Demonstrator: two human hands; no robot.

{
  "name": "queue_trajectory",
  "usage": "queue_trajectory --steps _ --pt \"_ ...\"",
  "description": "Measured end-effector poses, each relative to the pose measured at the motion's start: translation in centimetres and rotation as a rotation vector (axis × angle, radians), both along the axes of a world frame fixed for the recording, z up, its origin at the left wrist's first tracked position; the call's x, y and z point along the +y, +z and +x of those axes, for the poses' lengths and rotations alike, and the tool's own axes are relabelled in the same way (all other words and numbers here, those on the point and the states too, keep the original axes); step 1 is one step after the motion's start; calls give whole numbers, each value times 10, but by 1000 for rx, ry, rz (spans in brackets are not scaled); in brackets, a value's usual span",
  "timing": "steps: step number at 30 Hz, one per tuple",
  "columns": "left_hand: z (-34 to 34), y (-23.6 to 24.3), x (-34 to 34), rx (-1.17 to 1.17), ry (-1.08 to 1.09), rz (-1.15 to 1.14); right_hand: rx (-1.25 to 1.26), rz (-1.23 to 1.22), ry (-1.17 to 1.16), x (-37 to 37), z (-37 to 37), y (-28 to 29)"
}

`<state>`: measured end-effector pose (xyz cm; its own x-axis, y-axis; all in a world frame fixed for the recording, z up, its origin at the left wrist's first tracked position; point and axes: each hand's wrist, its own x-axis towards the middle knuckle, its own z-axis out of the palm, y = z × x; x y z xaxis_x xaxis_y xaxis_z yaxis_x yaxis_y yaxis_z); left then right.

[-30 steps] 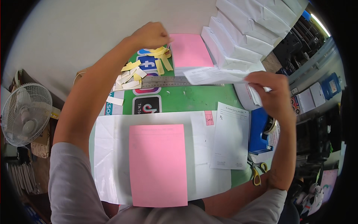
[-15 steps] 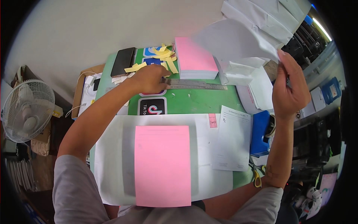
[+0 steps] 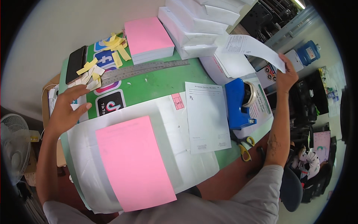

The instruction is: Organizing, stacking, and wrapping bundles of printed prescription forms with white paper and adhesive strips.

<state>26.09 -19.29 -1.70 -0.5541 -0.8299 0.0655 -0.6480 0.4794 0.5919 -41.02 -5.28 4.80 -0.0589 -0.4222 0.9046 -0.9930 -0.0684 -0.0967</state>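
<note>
Left hand (image 3: 69, 112) is hovering over surface's (image 3: 156, 84) left edge, no longer reaching ruler (image 3: 149, 70), fingers apart. Right hand (image 3: 287, 77) is clamping white sheet (image 3: 253, 47), now showing print, near far right corner.

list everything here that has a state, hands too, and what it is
left hand: open, holding nothing
right hand: closed on a sheet
sheet: held up, curved
pink sheet: flat on white paper
pink-topped stack: neatly piled
strips: loose, scattered
tape dispenser: loaded with a roll
scissors: lying down, open or shut unclear
monitor: lit
fan: spinning or not, unclear
</note>
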Motion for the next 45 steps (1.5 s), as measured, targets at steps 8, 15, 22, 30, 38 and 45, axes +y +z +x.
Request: queue_trajectory --steps 8,15,22,30,38,45 --pt "21 -5 39 -60 19 51 146 485 -51 26 3 -111" --pt "38 -8 58 -5 46 -33 39 813 -60 60 29 -95" --pt "38 -7 110 16 -3 -70 -253 914 -27 122 62 -64" --pt "26 3 166 21 18 -69 -296 1087 -47 212 181 -57" --pt "-2 11 184 -36 -76 -133 -357 1011 72 242 158 -60" --pt "23 6 204 83 64 -85 -864 833 252 250 96 -18"
